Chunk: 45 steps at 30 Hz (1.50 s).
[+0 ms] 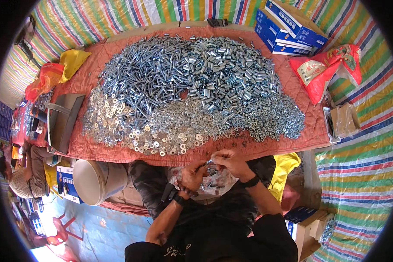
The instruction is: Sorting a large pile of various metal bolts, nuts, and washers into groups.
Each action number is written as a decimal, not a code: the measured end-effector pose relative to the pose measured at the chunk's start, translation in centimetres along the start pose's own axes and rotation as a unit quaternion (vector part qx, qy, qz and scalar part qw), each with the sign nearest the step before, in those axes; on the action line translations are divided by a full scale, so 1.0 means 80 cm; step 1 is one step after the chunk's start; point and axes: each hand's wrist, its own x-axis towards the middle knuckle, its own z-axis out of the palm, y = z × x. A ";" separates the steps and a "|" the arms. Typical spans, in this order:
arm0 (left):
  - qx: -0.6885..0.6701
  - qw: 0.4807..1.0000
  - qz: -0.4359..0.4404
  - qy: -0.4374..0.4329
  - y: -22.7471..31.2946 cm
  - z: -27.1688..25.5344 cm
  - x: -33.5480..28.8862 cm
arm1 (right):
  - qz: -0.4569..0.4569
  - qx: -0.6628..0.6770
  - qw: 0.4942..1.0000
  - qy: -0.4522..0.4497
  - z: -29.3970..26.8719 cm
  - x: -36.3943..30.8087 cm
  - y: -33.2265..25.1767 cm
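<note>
My left hand (193, 175) and my right hand (231, 163) meet over my lap, just off the table's near edge. Both are closed, fingertips pinched around a small shiny metal fastener (210, 161); its exact kind is too small to tell. Beneath them a clear plastic bag (212, 185) lies in my lap with some metal pieces in it. Flat washers (161, 137) are heaped on the table nearest my hands. Behind them lie long metal pins or studs (139, 72) on the left and short tubular sleeves (231, 65) on the right. Nuts (279, 118) cover the right end.
A red quilted cloth (310, 131) covers the table. A metal dustpan-like scoop (64, 124) sits at its left end, with a white bucket (89, 181) below. Blue boxes (288, 30) and a red bag (325, 70) stand back right. Another person (28, 174) sits far left.
</note>
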 end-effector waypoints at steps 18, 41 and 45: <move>0.024 0.999 0.037 0.010 0.017 0.012 -0.014 | -0.086 -0.083 0.992 0.033 0.023 -0.010 0.024; 0.001 1.000 -0.013 0.007 0.006 0.003 -0.015 | -0.176 -0.586 0.736 0.289 -0.126 0.067 0.003; 0.043 0.999 -0.004 0.008 0.012 -0.003 -0.011 | -0.304 -0.410 0.839 0.189 -0.053 0.014 -0.021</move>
